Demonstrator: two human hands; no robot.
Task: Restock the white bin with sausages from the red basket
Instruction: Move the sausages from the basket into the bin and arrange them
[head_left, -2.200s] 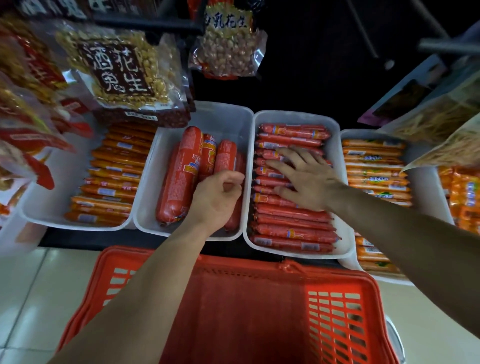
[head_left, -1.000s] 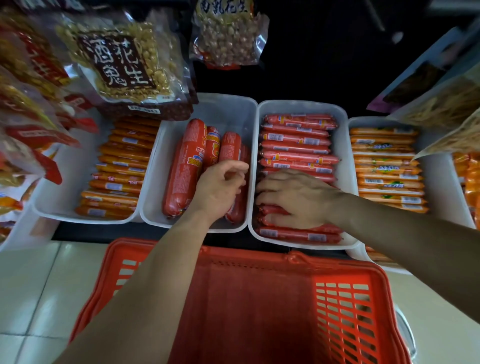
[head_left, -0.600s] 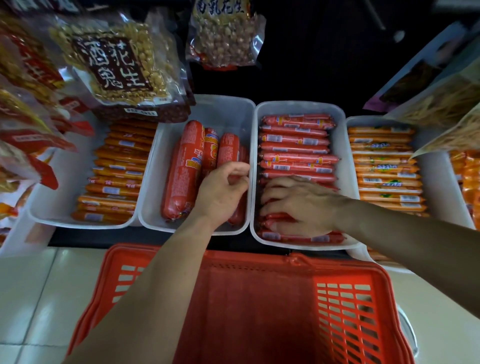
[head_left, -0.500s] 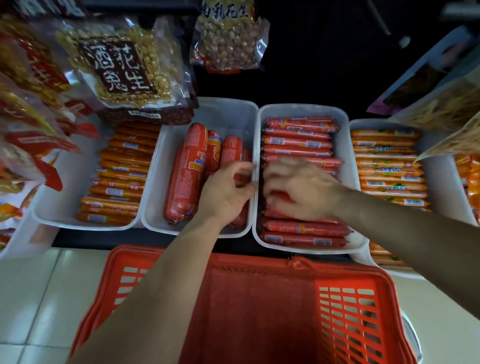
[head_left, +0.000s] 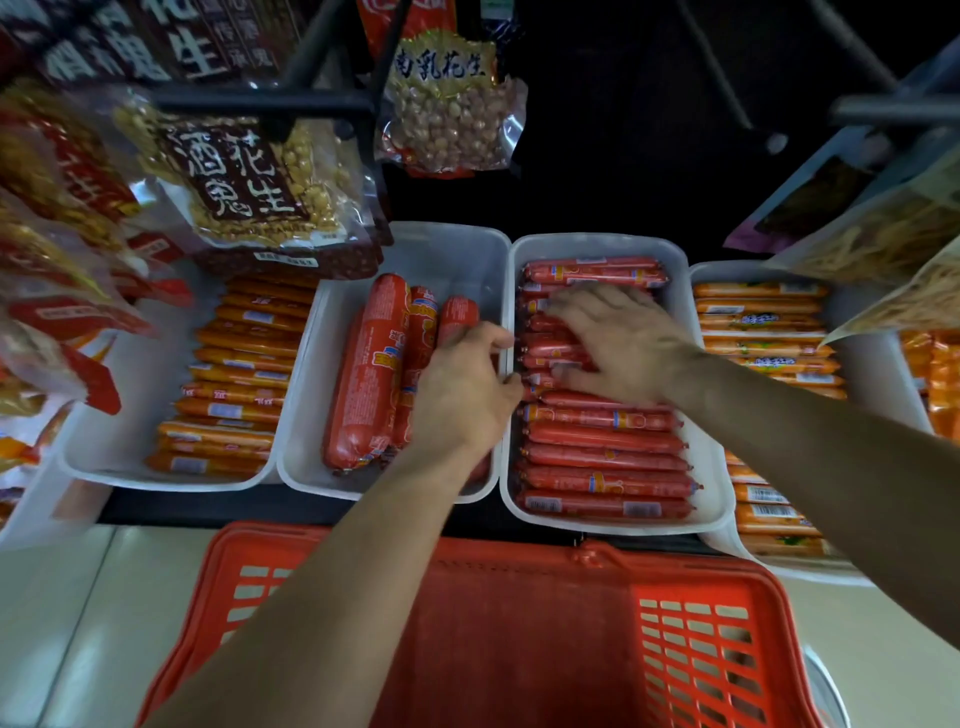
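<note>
shelf (head_left: 208, 506), white bin (head_left: 597, 243), peanut bags (head_left: 249, 176) overhead

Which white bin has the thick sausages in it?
The second bin from the left, under the left hand: its thick red sausages run front to back; the others hold thin ones laid crosswise.

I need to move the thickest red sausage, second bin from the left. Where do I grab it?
The thick sausage: likely wrap its middle from above, fingers down its left side. It lies front to back, bare bin floor left, another sausage against its right.
</note>
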